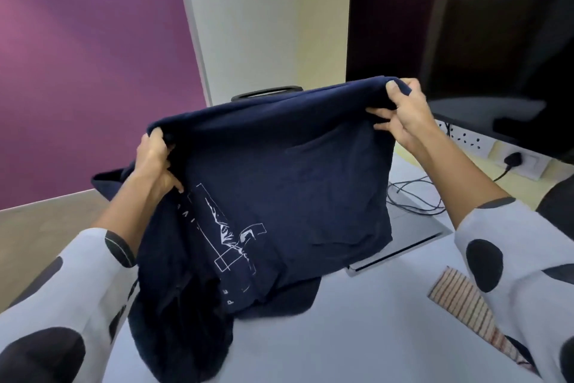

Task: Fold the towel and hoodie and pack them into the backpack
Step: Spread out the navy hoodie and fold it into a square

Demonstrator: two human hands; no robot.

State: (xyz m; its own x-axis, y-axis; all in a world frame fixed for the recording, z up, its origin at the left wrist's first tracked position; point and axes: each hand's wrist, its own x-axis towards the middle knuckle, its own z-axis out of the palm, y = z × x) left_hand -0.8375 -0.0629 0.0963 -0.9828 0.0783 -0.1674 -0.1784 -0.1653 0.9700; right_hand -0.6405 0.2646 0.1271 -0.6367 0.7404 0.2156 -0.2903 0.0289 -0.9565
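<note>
A navy blue hoodie [279, 184] with a white line print hangs in front of me above the pale table [357, 330], its lower part bunched on the tabletop. My left hand [155, 162] grips its upper left edge. My right hand [403, 112] pinches the upper right corner, thumb on top of the fabric. A striped towel [466, 305], beige with dark lines, lies on the table at the lower right, partly under my right sleeve. A dark handle [267, 92] shows behind the hoodie; what it belongs to is hidden.
A closed grey laptop [413, 236] lies on the table behind the hoodie, with tangled cables [416, 196] beside it. A dark monitor [466, 25] stands at the back right above a power strip [466, 137] and wall socket. A purple wall is on the left.
</note>
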